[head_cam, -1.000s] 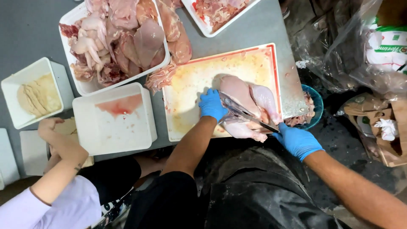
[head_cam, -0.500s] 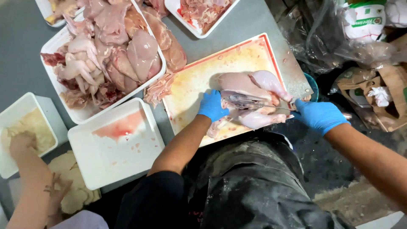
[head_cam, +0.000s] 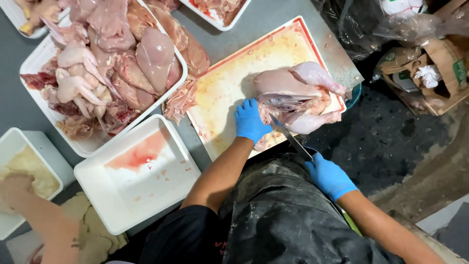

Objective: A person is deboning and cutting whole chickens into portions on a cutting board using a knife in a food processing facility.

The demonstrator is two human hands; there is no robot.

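Left hand (head_cam: 250,121), blue-gloved, pressed flat against whole raw chicken (head_cam: 298,98) on cutting board (head_cam: 229,88). Right hand (head_cam: 328,176), gloved, fist closed on knife (head_cam: 290,138), blade tip into carcass just right of left hand. Empty white tray (head_cam: 141,181) left of forearm.

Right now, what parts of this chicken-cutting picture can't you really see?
Head view:
- Knife handle: wrapped inside the right hand.
- Knife tip: buried in the whole chicken.
- Left hand palm: pressed down on the chicken.
- Big tray of chicken pieces: cut off by the top edge.
- Bags' contents: blurred behind crinkled plastic.
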